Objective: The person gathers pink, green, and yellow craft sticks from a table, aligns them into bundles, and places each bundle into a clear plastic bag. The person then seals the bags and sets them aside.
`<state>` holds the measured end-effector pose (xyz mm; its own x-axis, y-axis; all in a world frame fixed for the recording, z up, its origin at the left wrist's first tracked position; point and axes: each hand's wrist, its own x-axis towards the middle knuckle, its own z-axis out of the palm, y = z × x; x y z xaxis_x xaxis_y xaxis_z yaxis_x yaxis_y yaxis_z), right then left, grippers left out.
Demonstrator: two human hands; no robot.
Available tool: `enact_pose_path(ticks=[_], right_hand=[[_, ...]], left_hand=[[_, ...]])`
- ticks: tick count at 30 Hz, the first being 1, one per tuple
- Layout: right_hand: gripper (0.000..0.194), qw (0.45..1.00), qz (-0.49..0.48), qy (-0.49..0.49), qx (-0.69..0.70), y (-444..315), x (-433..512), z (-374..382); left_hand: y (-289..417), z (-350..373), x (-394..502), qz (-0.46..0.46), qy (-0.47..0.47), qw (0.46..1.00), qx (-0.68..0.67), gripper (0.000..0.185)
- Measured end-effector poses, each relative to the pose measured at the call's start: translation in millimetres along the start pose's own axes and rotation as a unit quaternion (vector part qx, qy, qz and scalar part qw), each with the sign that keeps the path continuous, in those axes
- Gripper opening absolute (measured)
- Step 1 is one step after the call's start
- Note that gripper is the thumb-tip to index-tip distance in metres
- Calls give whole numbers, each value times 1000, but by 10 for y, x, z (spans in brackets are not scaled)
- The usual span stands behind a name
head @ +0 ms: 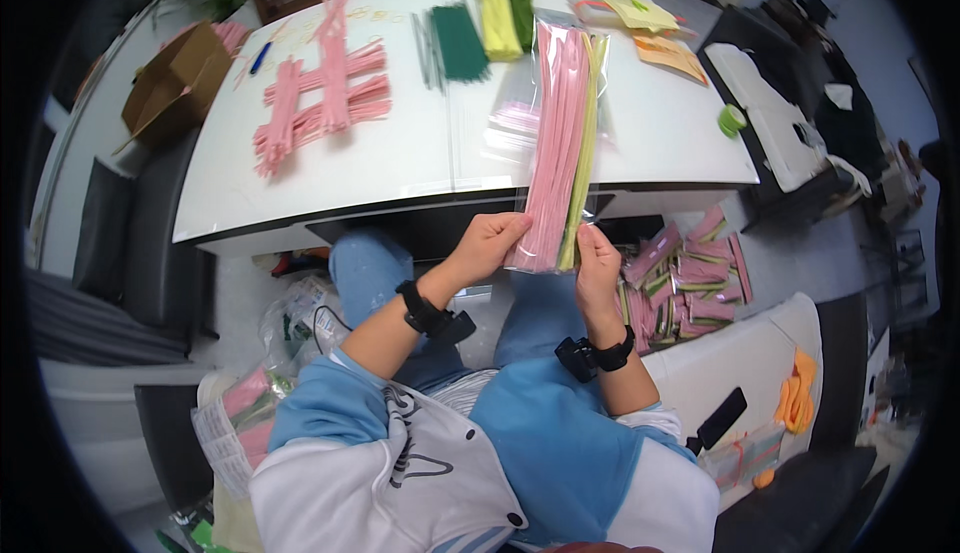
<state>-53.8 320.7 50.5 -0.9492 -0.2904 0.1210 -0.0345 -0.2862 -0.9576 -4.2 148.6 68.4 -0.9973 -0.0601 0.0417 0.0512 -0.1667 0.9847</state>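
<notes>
A clear plastic bag of long pink and yellow-green fuzzy stems [559, 140] is held up between my hands over the near edge of the white table [337, 193]. My left hand [499, 242] pinches the bag's lower left corner, and my right hand [596, 249] grips its lower right side. Behind the bag lie more clear plastic sleeves [510, 122]. Bundles of pink stems [337, 88] are stacked crosswise on the table's left part. Dark green stems [459, 41], a yellow bundle [499, 24] and a green bundle [521, 13] lie towards the far edge.
A blue pen [260, 58] is at the table's left, beside an open cardboard box [176, 84] off its edge. Green tape [731, 120] stands at the right edge. Many filled pink bags [686, 279] are piled low at the right, by a cushioned seat [750, 358] with a black phone-like object [722, 419].
</notes>
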Motion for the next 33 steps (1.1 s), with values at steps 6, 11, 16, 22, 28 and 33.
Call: enact_pose_path(ticks=[6,11,16,22,28,33], right_hand=[[25,961,-115,234,-94,-30,-142,-1161],[32,847,-117,446,-265,303,-246,-2490],[32,774,-26,486,-405,668,-113,-3280],[32,716,29,477,-510,840,369,-3274],[26,941,-96,235,-225,-43,1106,-1566],[21,971,-32,-116,-205,-571,1317,441]], left_hand=[[207,-392,272,-34,12,996,78,44],[170,-1025,444,19,146,983,107,41],[6,-1460,545,12,226,966,125,40],[-138,-1546,513,28,203,971,122,35],[-120,-1517,479,30,205,973,104,32],[-80,-1533,440,42,198,978,53,29]])
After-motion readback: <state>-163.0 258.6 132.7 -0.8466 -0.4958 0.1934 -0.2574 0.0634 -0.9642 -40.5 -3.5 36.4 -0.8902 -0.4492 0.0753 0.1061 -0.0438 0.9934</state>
